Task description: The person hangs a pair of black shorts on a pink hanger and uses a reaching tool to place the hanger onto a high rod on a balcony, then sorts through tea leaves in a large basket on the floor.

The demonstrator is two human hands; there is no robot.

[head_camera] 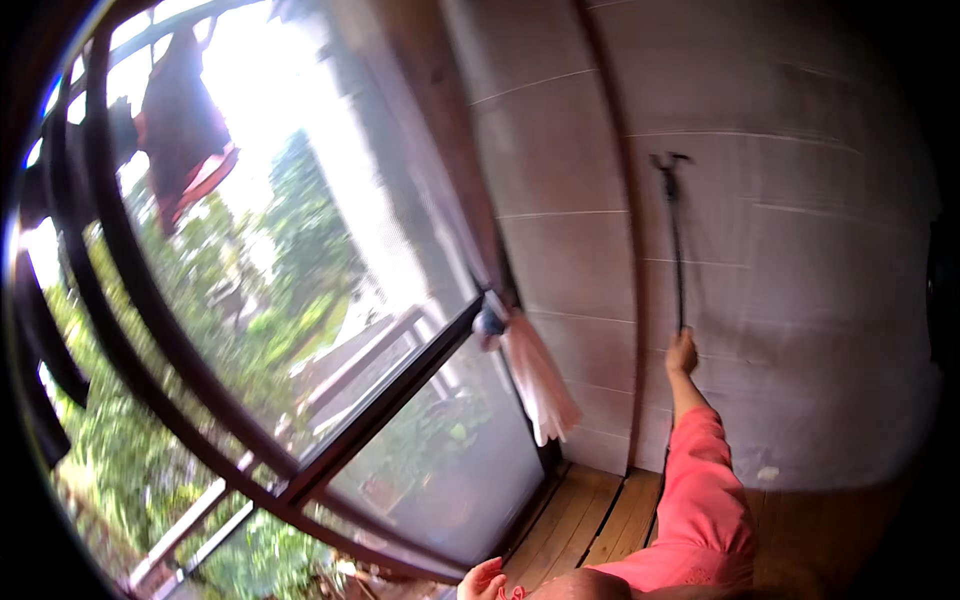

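Observation:
My right hand [681,352] grips a thin dark pole [678,255], held upright close to the wall at arm's length. At its top end sits a black forked hook [670,166]. The lower part of the pole runs down behind my pinkish-red sleeve [701,480]. Only part of my left hand [482,581] shows, low at the bottom edge. Its fingers look bent, with a bit of red material [512,593] beside them; whether it holds that is unclear.
On the left is a dark-framed sliding glass door [390,397], with a pale curtain [536,375] tied beside it. Dark clothing [184,127] hangs near the top left. The block-patterned wall [810,300] rises from a wooden plank floor [592,517]. Greenery and a railing lie outside.

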